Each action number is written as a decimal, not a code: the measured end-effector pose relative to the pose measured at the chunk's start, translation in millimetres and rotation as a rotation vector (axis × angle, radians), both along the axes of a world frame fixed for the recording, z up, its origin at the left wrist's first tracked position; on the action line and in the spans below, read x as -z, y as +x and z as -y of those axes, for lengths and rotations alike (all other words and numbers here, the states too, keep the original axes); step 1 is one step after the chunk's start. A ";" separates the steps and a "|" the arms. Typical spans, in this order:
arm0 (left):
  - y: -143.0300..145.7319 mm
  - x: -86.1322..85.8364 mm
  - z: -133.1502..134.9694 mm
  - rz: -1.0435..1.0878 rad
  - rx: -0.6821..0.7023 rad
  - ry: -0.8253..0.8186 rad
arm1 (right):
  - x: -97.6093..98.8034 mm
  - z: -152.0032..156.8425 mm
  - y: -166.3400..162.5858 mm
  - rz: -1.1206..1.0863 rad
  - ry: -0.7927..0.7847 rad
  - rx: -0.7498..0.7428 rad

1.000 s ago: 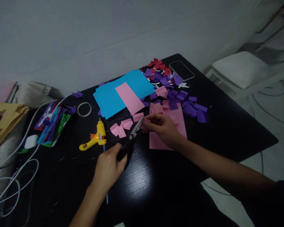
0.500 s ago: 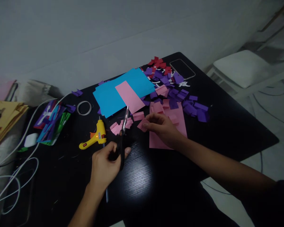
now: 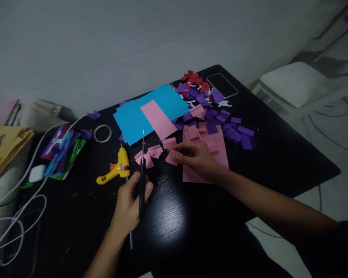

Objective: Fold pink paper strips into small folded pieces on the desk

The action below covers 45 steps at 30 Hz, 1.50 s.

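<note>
My left hand (image 3: 132,202) is closed on the black handles of a pair of scissors (image 3: 142,173), whose metal blades point away from me and look edge-on. In my right hand (image 3: 195,158) a small pink paper piece (image 3: 173,157) is pinched between thumb and fingers, low over the table. Beneath that hand and wrist lies a larger pink sheet (image 3: 197,175) with folded pink pieces on it. More folded pink pieces (image 3: 155,151) rest between the two hands. A pink strip (image 3: 159,119) lies across a stack of blue sheets (image 3: 130,123).
A yellow glue gun (image 3: 116,168) lies left of my left hand. Purple paper pieces (image 3: 234,133) and red ones (image 3: 193,79) are scattered at the back right, near a phone (image 3: 222,85). A tape ring (image 3: 102,133) and white cables (image 3: 46,193) are on the left.
The scissors have turned edge-on and shifted left with my left hand. My right hand has moved the small pink piece slightly left and down.
</note>
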<state>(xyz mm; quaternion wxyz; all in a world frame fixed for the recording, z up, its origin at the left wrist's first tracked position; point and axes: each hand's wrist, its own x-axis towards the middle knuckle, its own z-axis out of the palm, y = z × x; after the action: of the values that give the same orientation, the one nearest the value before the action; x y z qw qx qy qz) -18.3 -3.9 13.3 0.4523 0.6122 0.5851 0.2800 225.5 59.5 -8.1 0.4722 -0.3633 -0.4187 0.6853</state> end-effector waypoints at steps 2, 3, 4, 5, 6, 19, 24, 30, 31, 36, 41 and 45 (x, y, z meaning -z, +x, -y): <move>0.6 0.6 0.6 0.100 -0.015 -0.078 | -1.0 -0.1 0.0 0.012 0.005 -0.013; 1.0 0.5 0.7 0.145 -0.014 -0.118 | -1.2 -0.3 0.0 0.011 0.007 -0.015; 1.5 0.3 0.8 0.178 -0.010 -0.153 | -1.3 -0.5 0.0 0.006 0.006 -0.016; 1.9 -0.1 0.9 0.190 -0.008 -0.174 | -1.1 -0.7 0.0 -0.004 0.000 -0.016; 2.5 -0.6 0.9 0.178 -0.011 -0.174 | -0.6 -0.9 0.0 -0.018 -0.011 -0.017; 12.6 -5.6 -1.2 -0.286 0.062 0.193 | 0.9 -2.2 2.4 0.018 0.058 0.094; 13.6 -4.6 -0.4 -0.312 0.122 0.195 | 1.6 -2.5 1.9 0.026 0.027 0.114; 10.4 -7.1 0.2 -0.064 0.242 -0.045 | 2.3 -1.7 2.5 -0.054 -0.008 -0.089; 9.5 -7.7 0.0 0.007 0.254 -0.118 | 1.1 -1.6 2.8 -0.057 -0.005 -0.116; 4.6 -7.2 -0.4 0.292 0.273 -0.399 | -6.9 -0.6 3.0 0.011 0.054 -0.118; 3.0 -5.8 -0.3 0.416 0.236 -0.418 | -3.7 -0.9 2.7 0.073 0.064 -0.046; 0.3 -2.1 1.6 0.484 0.174 -0.395 | 2.0 -2.2 2.0 0.089 -0.014 0.064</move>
<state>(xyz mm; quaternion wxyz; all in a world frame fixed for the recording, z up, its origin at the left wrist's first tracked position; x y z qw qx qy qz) -18.0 -5.5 15.4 0.7106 0.4760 0.4491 0.2585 227.6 61.6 -10.2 0.4722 -0.4100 -0.4228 0.6559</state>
